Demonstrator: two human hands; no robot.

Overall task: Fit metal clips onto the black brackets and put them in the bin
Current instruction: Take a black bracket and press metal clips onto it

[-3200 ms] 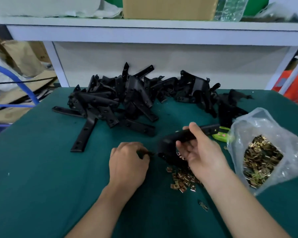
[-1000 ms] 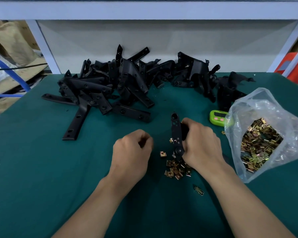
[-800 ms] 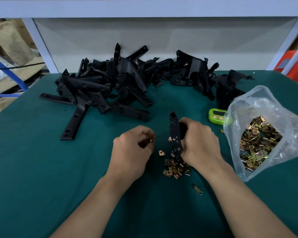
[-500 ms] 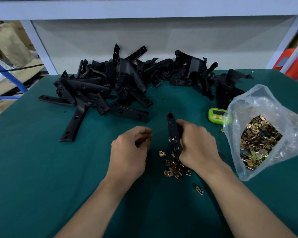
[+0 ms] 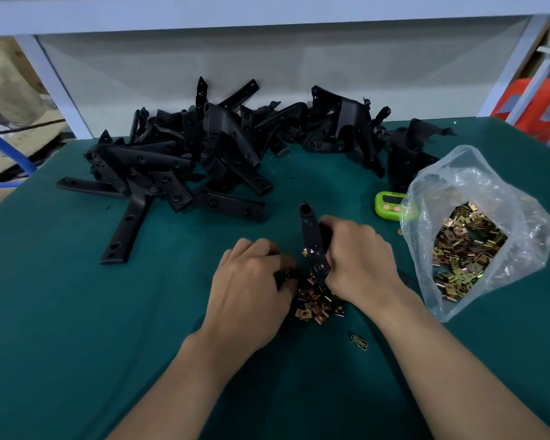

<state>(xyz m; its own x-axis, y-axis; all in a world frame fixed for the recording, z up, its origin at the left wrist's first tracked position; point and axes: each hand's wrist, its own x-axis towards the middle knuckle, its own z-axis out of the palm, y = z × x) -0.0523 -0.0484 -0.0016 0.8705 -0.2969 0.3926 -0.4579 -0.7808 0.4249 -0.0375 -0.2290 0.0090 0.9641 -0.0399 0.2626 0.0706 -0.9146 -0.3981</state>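
My right hand point(image 5: 359, 258) grips a black bracket point(image 5: 310, 233) and holds it upright on the green table, just above a small heap of brass metal clips point(image 5: 318, 304). One clip point(image 5: 305, 253) sits on the bracket's left edge. My left hand point(image 5: 251, 287) is just left of the bracket's lower end with its fingers curled, and a brass glint of a clip shows at the fingertips. A large pile of black brackets point(image 5: 204, 160) lies across the back of the table. No bin is in view.
A clear plastic bag point(image 5: 458, 179) full of brass clips lies open at the right, with a green timer point(image 5: 389, 206) beside it. One long bracket point(image 5: 127, 230) lies apart at the left. A small dark clip point(image 5: 359, 339) lies near my right forearm. A white shelf frame stands behind.
My right hand has turned the bracket from lying across to standing upright. My left hand has moved right and down, from the open table to the bracket's lower end at the clip heap.
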